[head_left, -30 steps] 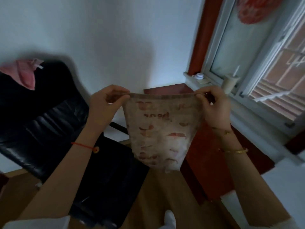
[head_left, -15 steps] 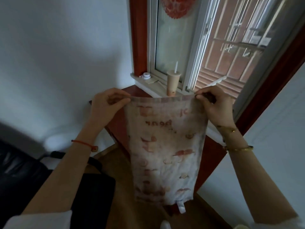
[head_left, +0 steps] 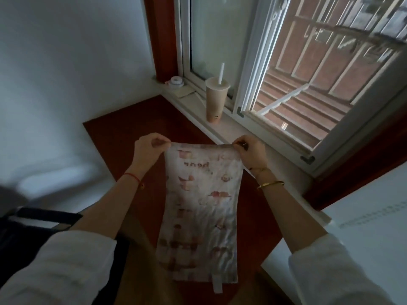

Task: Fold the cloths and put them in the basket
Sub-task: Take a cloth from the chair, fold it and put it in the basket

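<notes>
Lower left: edge of a black chair (head_left: pixel 15 230). Centre: left hand (head_left: pixel 149 148), its grip pinching the upper left corner of the cloth (head_left: pixel 200 212). This thin, limp printed rectangle hangs in mid-air before a red-brown surface (head_left: pixel 123 133), a white tag at its hem. Upper centre: tall cup (head_left: pixel 215 102) with straw on the sill. Right hand (head_left: pixel 251 150), grip pinching the opposite corner. Since half a second ago both pinches persist, and the chair shows less.

Corners of the cloth (head_left: pixel 200 208) hide in the left hand (head_left: pixel 149 148) and right hand (head_left: pixel 251 151) at 12 o'clock. Its words are blurry.
</notes>
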`<state>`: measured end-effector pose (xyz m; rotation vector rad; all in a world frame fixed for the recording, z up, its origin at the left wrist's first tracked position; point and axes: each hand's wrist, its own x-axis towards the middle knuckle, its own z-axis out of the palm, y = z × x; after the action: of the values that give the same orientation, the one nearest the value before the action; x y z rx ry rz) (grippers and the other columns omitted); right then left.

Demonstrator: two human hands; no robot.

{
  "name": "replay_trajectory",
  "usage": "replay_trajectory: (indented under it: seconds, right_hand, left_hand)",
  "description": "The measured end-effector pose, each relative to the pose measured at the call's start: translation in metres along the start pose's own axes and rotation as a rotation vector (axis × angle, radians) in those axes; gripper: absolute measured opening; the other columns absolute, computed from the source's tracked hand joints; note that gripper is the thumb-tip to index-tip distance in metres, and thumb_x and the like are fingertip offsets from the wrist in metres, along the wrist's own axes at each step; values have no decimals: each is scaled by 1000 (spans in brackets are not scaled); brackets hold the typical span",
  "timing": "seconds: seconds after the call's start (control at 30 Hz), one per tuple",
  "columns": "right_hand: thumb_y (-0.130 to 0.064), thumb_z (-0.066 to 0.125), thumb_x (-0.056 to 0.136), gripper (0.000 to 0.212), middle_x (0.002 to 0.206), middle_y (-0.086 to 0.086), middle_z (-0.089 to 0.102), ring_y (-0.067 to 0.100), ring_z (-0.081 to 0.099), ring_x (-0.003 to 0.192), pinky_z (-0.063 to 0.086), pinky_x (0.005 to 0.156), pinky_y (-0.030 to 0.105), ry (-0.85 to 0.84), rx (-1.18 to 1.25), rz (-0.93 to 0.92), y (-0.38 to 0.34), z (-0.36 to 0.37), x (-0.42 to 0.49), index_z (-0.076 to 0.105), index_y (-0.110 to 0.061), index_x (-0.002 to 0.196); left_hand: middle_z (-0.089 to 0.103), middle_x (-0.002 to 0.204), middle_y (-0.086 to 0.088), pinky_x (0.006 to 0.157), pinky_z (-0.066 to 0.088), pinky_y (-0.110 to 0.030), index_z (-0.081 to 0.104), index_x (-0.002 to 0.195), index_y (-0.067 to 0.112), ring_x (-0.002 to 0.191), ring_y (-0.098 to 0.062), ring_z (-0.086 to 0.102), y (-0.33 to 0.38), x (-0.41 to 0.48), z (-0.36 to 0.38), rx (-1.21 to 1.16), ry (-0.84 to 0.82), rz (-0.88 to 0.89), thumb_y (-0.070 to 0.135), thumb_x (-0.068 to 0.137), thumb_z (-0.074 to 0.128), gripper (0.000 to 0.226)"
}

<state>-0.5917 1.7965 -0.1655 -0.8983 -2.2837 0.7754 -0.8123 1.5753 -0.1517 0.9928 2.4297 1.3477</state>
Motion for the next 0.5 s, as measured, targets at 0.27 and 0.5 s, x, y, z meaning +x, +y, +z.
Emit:
replay_trajectory:
  seconds: [0.27,0.5]
  right_hand:
    - [-8,65,86,7,87,-5,64,-7,55,80,38,74,-2,-112,98,64,10,16,-84,70,-12,87]
    - [-5,68,84,8,87,-4,64,2,60,81,43,75,5,-245,112,75,15,18,-195,68,-13,86]
  left_hand:
    - [75,90,4,80,51,-14,76,91,16,84,-4,68,-42,-63,-10,82,-156,-50,17,83,77,8]
    - [74,89,12,78,52,-10,73,90,22,84,2,69,-77,-157,-26,97,-393,-53,15,82,77,10]
